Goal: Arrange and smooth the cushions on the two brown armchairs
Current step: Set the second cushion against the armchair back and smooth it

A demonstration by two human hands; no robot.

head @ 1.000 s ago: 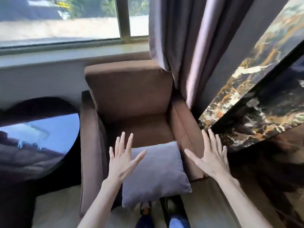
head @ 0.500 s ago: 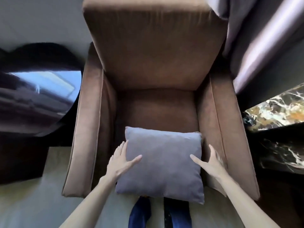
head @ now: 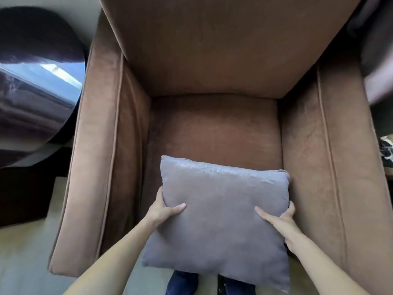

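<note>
A grey square cushion (head: 221, 216) lies at the front of the seat of a brown armchair (head: 212, 128), overhanging its front edge. My left hand (head: 163, 209) grips the cushion's left edge, thumb on top and fingers underneath. On the right edge my right hand (head: 278, 218) holds it the same way. The chair's back cushion (head: 223, 43) stands upright behind the bare seat. Only one armchair is in view.
A dark glossy round table (head: 36, 99) stands close to the chair's left arm. Grey curtain (head: 376, 60) hangs at the upper right, and a marbled surface (head: 387, 152) shows at the right edge. Pale floor (head: 23, 258) lies in front.
The view has dropped closer over the chair. Both hands went from open beside the cushion to gripping its left and right edges.
</note>
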